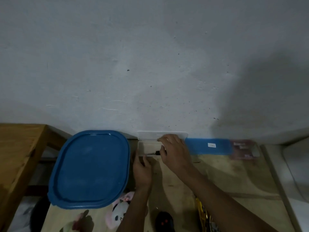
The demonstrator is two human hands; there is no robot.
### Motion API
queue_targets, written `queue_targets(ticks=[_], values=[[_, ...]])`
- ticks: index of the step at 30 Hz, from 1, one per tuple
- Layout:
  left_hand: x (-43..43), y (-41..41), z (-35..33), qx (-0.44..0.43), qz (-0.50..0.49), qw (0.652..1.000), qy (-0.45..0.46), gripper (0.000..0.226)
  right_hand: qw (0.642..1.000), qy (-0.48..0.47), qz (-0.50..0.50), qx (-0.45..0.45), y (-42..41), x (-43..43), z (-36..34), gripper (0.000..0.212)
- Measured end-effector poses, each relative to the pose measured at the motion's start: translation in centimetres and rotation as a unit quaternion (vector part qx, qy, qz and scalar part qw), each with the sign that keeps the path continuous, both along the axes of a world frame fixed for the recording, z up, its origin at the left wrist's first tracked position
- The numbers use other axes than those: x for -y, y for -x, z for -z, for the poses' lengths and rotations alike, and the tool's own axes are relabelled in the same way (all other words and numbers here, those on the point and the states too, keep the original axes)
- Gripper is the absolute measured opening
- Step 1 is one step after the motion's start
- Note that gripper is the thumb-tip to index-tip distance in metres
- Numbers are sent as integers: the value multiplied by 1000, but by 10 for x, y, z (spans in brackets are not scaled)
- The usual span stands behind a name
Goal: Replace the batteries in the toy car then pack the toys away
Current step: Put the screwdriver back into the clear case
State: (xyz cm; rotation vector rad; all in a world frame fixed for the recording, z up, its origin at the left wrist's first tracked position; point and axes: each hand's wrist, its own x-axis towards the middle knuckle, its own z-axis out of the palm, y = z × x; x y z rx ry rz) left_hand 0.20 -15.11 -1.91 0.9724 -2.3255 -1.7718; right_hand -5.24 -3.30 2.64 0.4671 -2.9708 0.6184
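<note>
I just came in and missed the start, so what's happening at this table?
A person is working at a small clear plastic case lying open by the wall. Their right hand reaches into it and pinches what looks like a small dark tool, while the left hand rests at the case's near edge. A blue lid covers a container on the left. A plush toy and a dark remote still lie loose on the table.

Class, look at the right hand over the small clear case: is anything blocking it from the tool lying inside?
Nothing visible blocks it. The clear case is open, its lid tipped back against the wall, and the right hand is already at the dark-tipped tool. The left hand rests at the case's near edge.
</note>
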Motion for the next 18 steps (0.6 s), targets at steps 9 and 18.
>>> queue_targets(ticks=[9, 18], values=[[-1, 2, 8, 31, -4, 999, -30, 46, 997, -64, 26, -18, 0, -3, 0, 45], [-3, 3, -8, 26, -39, 992, -114, 60, 994, -52, 7, 91, -28, -13, 15, 40]])
